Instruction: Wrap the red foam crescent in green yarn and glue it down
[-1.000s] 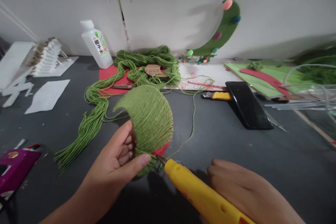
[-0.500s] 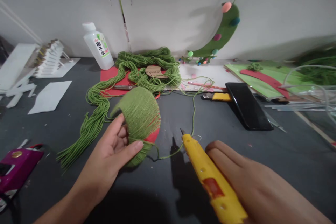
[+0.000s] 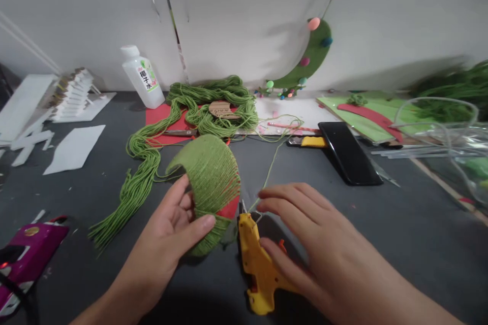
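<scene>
My left hand (image 3: pixel 171 228) grips a red crescent-shaped piece wound with green yarn (image 3: pixel 209 177), thumb on the near face and fingers behind. A patch of red still shows at its right edge. A yellow glue gun (image 3: pixel 255 259) lies just right of it, nozzle pointing away from me toward the red patch. Over the gun's handle side is my right hand (image 3: pixel 308 244), fingers stretched out and thumb apart. Its fingertips are by a loose green strand (image 3: pixel 270 167) that runs back across the table; whether they touch it is unclear.
Behind lie a green yarn skein (image 3: pixel 229 122), scissors (image 3: pixel 179 133), a yellow utility knife (image 3: pixel 308 141) and a black phone (image 3: pixel 348 152). A bottle (image 3: pixel 143 78) stands by the wall, where a green crescent with pompoms (image 3: pixel 316 53) hangs. A purple device (image 3: pixel 34 249) sits at left.
The glue gun has come down and left beside the wound crescent. My right hand has loosened from it, fingers now extended toward the strand. My left hand keeps its hold.
</scene>
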`<state>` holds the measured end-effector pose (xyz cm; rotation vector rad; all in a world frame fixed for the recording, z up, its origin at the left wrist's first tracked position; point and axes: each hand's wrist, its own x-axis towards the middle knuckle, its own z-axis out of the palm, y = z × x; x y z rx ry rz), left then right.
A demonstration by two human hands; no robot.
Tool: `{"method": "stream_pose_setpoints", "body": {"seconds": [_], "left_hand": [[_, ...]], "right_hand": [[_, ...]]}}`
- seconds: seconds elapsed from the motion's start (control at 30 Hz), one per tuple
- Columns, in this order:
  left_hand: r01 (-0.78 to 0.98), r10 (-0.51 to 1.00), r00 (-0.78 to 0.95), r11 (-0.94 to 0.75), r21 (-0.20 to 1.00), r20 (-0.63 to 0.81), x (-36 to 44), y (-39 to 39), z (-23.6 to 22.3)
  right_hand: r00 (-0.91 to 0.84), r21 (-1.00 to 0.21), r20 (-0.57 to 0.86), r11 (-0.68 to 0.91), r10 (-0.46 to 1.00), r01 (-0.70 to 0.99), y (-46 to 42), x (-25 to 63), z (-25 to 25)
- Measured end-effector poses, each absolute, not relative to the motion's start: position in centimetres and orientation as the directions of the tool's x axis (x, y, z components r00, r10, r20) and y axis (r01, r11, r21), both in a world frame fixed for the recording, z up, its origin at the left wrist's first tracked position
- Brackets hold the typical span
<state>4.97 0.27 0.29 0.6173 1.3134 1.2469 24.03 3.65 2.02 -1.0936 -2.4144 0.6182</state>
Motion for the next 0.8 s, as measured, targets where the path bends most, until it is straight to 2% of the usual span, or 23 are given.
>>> {"method": "stream_pose_setpoints", "body": {"seconds": [0.03, 0.1, 0.17, 0.23, 0.3, 0.5, 0.8], "left_hand": [[-0.343, 0.913, -0.189, 0.284, 0.896, -0.362, 5.1, 0.2, 0.5], [-0.369, 0.923, -0.185, 0.254, 0.894, -0.338, 5.0, 0.1, 0.8], [-0.372, 0.93, -0.203, 0.217, 0.903, -0.307, 4.7, 0.1, 1.1], [-0.375, 0.932, -0.225, 0.185, 0.908, -0.283, 4.4, 0.0, 1.3], [-0.38, 0.931, -0.236, 0.176, 0.908, -0.279, 4.1, -0.1, 1.5], [-0.397, 0.921, -0.254, 0.179, 0.9, -0.295, 4.1, -0.2, 1.4], [-0.28, 0.914, -0.303, 0.184, 0.942, -0.269, 3.7, 0.0, 1.2]], "right_hand": [[-0.571, -0.666, 0.138, 0.502, 0.81, 0.552, 3.7, 23.1, 2.0], [-0.518, -0.887, -0.033, 0.214, 0.855, 0.41, 4.0, 21.4, 1.9], [-0.533, -0.97, -0.186, -0.068, 0.825, 0.232, 4.4, 20.0, 1.8], [-0.583, -0.971, -0.237, -0.205, 0.777, 0.123, 4.8, 19.2, 1.9], [-0.598, -0.969, -0.244, -0.213, 0.764, 0.124, 5.2, 18.8, 2.2], [-0.575, -0.966, -0.199, -0.059, 0.794, 0.253, 5.5, 18.7, 2.9], [-0.537, -0.958, -0.231, -0.093, 0.811, 0.273, 5.7, 19.0, 2.6]]}}
